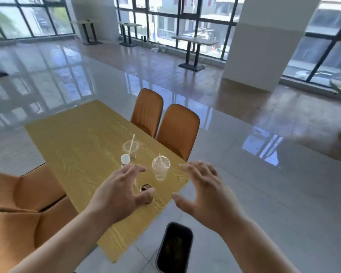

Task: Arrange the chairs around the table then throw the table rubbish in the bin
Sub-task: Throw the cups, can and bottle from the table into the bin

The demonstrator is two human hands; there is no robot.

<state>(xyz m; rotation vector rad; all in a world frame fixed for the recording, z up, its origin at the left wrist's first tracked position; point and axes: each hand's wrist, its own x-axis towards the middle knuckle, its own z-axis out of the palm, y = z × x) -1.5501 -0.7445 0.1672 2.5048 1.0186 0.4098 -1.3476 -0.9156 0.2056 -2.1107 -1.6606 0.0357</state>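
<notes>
A yellow wooden table (pixel 77 142) carries the rubbish: a clear plastic cup (pixel 160 168) with a straw, a second clear cup (pixel 130 147) with a straw, a small white-capped bottle (pixel 125 160) and an open can (pixel 147 189). My left hand (pixel 120 192) hovers with spread fingers over the can, its thumb at the can's side. My right hand (pixel 203 186) is open just right of the nearer cup, beyond the table's edge. Two orange chairs (pixel 177 129) stand tucked at the far right side. Two more orange chairs (pixel 18 203) sit at the near left.
A black bin (pixel 175 247) stands on the floor by the table's near corner, below my right hand. Glossy tiled floor spreads all around. Other tables (pixel 194 42) stand by the far windows, and a white pillar (pixel 264 42) rises at the right.
</notes>
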